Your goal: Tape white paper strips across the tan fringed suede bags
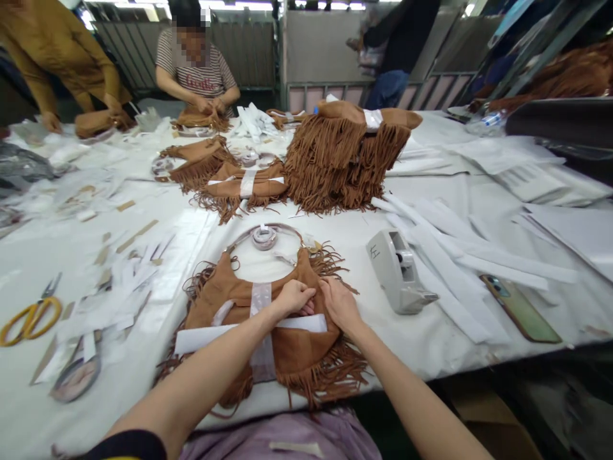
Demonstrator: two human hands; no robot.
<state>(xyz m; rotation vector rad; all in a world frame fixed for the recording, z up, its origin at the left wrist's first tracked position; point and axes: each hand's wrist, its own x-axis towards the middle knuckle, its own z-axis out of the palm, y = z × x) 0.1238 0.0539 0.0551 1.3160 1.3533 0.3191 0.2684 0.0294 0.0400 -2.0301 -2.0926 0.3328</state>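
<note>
A brown fringed handbag point(306, 351) lies flat in front of me on the white-covered table, its strap looped toward the far side. Clear wrap point(261, 306) bands its middle, and a white paper strip point(205, 338) runs across it. My left hand point(297, 299) is closed over the bag's right half, just above the strip; whatever its curled fingers pinch is hidden. Beside it, my right hand point(339, 303) grips the right side of the bag, thumb and fingers bent against the leather. A coiled, wrapped strap point(264, 237) rests inside the handle loop.
Right of the bag stands a tape dispenser point(395, 271), with white paper strips point(450, 275) and a phone point(521, 310) beyond. Yellow-handled scissors point(31, 322) and a tape roll point(76, 377) lie left. Stacked fringed bags point(340, 160) rise behind. Co-workers point(196, 76) handle bags across the table.
</note>
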